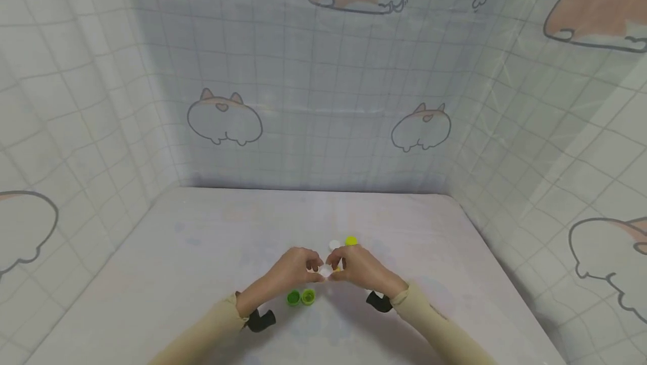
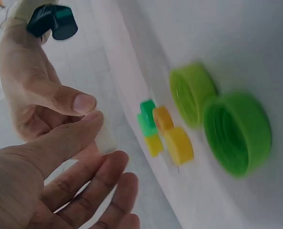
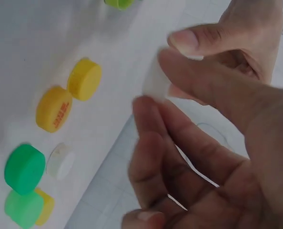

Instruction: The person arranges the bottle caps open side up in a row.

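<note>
A small white bottle cap (image 1: 326,270) is held up between both hands, above the table. My left hand (image 1: 297,265) pinches one side of it between thumb and fingertips, and my right hand (image 1: 360,268) pinches the other side. In the right wrist view the white cap (image 3: 156,82) stands on edge, partly covered by the thumb and blurred. The left wrist view shows the same cap (image 2: 106,140) between the thumb and fingers. Below the left hand, a green cap (image 1: 293,297) and a lime cap (image 1: 308,296) lie side by side, hollow sides showing.
Beyond the hands lie another white cap (image 3: 60,161), a yellow cap (image 3: 85,79), an orange-yellow cap with red print (image 3: 54,109), a dark green cap (image 3: 25,169), a light green cap (image 3: 24,209) and a second yellow cap (image 3: 45,206). Patterned cloth walls (image 1: 313,151) enclose the pale table (image 1: 227,219).
</note>
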Available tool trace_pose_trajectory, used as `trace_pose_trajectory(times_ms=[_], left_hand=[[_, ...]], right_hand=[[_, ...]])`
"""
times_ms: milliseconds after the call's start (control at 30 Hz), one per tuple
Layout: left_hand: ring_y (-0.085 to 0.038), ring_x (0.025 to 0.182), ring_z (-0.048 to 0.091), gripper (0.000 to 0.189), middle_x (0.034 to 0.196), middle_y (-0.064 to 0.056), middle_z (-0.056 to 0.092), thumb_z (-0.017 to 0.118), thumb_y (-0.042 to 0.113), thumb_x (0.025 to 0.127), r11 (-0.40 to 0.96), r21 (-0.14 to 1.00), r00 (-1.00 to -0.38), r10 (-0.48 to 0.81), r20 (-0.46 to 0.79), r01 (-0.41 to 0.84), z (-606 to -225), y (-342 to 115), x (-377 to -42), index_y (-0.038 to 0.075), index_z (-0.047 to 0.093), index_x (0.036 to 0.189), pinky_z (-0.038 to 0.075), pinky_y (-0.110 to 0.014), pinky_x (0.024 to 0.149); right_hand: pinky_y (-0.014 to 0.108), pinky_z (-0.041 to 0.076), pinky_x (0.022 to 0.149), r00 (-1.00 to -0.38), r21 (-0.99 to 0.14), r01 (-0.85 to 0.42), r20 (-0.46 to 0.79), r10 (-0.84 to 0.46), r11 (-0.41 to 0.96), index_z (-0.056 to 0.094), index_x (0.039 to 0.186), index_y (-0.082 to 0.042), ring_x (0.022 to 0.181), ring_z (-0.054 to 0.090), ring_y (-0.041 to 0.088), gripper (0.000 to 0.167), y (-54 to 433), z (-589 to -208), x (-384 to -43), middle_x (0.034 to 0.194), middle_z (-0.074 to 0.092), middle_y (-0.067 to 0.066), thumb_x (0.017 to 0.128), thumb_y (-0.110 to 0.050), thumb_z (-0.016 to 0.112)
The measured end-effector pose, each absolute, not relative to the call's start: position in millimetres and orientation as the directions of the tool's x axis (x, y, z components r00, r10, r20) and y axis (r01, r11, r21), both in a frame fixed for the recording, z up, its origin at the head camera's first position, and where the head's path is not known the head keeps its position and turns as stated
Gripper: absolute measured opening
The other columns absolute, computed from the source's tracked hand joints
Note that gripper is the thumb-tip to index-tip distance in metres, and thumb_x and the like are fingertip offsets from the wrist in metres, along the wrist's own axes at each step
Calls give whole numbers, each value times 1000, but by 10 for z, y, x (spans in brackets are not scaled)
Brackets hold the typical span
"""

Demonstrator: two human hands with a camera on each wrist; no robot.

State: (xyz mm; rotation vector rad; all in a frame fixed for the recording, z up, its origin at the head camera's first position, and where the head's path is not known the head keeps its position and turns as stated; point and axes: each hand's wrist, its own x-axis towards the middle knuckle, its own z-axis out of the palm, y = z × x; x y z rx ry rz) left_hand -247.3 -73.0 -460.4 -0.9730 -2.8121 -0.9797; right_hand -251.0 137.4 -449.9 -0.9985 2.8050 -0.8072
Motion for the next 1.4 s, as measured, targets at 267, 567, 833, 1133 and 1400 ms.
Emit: trace_pose_trajectory(times_ms=[267,567,833,1133,1400], left_hand=[[-6,71,58,20,76,7,69,86,24,69,657,516,-797,597,88,549,-4671,-617,-2312,15,71,79,39,-34,75],[-2,63,46,23,69,13,61,88,24,65,699,510,-805,593,-20,502,-4781,-547,-2297,17,70,76,36,-38,76],[-4,64,46,22,71,10,61,88,19,65,706,537,-807,586,-76,462,-4791,-542,-2296,15,70,77,46,-35,75],[-1,69,52,23,76,8,64,87,16,66,688,562,-788,607,-99,459,-4772,-582,-2335,11,69,78,44,-20,64],[-3,69,52,18,77,6,65,86,13,67,657,600,-765,635,-111,457,-4764,-615,-2374,9,70,76,43,-20,64]], right_hand=[[16,46,66,-764,-463,-562,-26,-644,685,70,96,-18,73,58,0,25,1369,-4616,-2377,84,66,-13,74,-20,81],[16,46,69,-748,-429,-575,-69,-660,697,70,93,-17,77,58,1,25,1324,-4714,-2331,85,65,-12,72,-19,83],[16,46,67,-746,-441,-571,-75,-662,693,69,91,-18,75,57,-1,23,1321,-4761,-2322,84,66,-12,73,-20,83],[16,46,66,-746,-475,-552,-85,-660,685,71,96,-18,74,55,-4,25,1316,-4796,-2360,86,66,-14,75,-24,82],[15,45,64,-733,-465,-580,-61,-678,669,72,95,-18,71,53,-4,22,1297,-4784,-2375,84,66,-13,77,-24,81]])
